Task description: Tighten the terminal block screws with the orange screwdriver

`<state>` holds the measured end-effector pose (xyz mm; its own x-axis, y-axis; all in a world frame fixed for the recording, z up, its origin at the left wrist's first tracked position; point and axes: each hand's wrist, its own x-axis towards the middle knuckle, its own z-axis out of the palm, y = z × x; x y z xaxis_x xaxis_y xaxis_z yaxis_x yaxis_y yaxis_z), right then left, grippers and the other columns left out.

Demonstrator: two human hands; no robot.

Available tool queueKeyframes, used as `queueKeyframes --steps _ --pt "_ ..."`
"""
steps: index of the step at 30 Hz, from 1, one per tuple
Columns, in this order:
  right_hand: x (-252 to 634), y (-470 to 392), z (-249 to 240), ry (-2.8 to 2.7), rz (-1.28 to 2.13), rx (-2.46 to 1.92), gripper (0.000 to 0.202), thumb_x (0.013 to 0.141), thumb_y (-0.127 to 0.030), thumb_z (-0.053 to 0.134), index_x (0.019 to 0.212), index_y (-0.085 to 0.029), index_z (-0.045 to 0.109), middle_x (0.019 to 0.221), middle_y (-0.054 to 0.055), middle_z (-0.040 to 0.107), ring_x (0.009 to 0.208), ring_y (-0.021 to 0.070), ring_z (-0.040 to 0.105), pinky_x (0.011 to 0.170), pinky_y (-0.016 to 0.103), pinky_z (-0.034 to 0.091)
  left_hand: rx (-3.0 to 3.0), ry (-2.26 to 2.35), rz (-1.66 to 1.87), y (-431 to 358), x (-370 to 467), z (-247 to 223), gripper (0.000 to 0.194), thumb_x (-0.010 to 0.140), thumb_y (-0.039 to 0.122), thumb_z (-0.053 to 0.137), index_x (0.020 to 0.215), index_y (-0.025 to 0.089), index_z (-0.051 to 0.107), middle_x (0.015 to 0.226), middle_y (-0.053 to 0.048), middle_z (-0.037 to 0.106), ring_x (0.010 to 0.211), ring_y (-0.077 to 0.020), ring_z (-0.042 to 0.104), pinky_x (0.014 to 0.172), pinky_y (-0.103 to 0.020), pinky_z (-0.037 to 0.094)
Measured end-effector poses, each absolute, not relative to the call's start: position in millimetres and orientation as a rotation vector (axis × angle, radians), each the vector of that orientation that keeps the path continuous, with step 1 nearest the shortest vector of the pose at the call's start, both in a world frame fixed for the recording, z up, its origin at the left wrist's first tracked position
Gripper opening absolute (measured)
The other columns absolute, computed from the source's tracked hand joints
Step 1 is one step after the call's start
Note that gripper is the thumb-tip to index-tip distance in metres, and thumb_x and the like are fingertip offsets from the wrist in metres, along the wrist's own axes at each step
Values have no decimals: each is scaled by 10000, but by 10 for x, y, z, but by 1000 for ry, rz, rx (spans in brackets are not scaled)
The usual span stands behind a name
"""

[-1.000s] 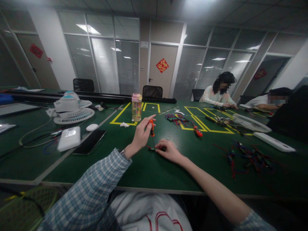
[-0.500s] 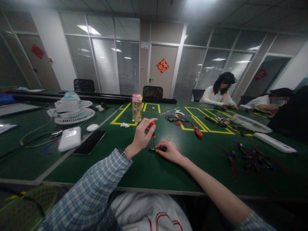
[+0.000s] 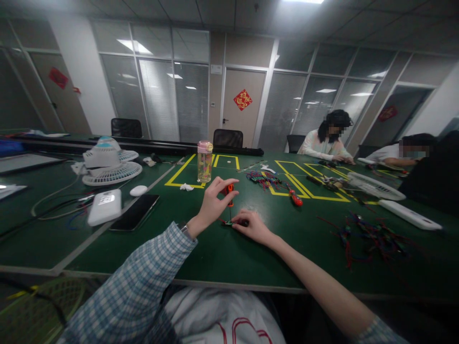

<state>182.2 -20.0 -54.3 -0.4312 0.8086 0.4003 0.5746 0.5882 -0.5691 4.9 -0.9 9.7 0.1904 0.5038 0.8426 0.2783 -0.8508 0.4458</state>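
Green tabletop, its near edge crossing the lower view, before a row of glazed partitions. In from the middle of that near edge lies a small circuit board, apparently flat on the surface. Right hand: thumb and forefinger drawn narrow at the board's right side, seemingly pinning it down. Left hand: thumb and forefinger curved wide about an orange-handled screwdriver, whose slim shaft stands nearly upright on the board; whether the fingertips press on the handle cannot be told. Likely points of failure: a handle loosely guided could lean — the tip then skating off, scoring the board or striking the right fingertips just beside it. Should the right-hand pinch slacken, any twist of the shaft would probably swivel so small a board on the smooth surface. Toward the tabletop's near right corner, a tangle of wires lies well apart from both hands and seems unlikely to interfere; the pink-lidded bottle, farther toward the far edge, would probably topple only from a careless forward sweep.
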Motion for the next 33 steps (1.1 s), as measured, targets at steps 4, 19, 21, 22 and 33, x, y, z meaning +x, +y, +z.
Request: queueKeyframes --steps 4,19,21,22,33 --pt "1827 -186 -555 -2166 470 -1078 110 782 -176 659 866 -158 727 796 31 614 654 121 555 625 243 448 2168 717 1617 11 67 97 333 873 237 558 1206 246 571 940 -26 581 797 -130 566 742 -262 491" --pt "1828 -186 -543 -2159 478 -1091 107 777 -180 668 858 -163 735 783 30 616 654 121 563 624 239 454 2056 724 1624 1 59 101 273 821 290 635 1086 225 622 972 -33 581 830 -134 584 722 -247 515" --pt "1826 -185 -542 -2158 473 -1094 108 772 -173 672 858 -160 735 780 31 618 655 123 563 620 239 451 2045 707 1679 -16 63 104 238 840 291 611 1067 223 637 954 -34 562 857 -138 573 726 -239 508" --pt "1828 -181 -547 -2156 475 -1091 108 773 -174 672 859 -161 735 779 31 620 657 125 566 618 238 449 2037 715 1714 -22 66 107 221 853 290 594 1057 223 647 943 -36 550 855 -136 565 721 -234 504" --pt "1841 -191 -533 -2151 486 -1082 114 775 -185 671 862 -157 739 778 31 617 643 120 557 617 238 449 1964 600 1616 -29 62 130 257 922 259 471 1135 210 607 994 -55 561 870 -134 579 740 -240 496"
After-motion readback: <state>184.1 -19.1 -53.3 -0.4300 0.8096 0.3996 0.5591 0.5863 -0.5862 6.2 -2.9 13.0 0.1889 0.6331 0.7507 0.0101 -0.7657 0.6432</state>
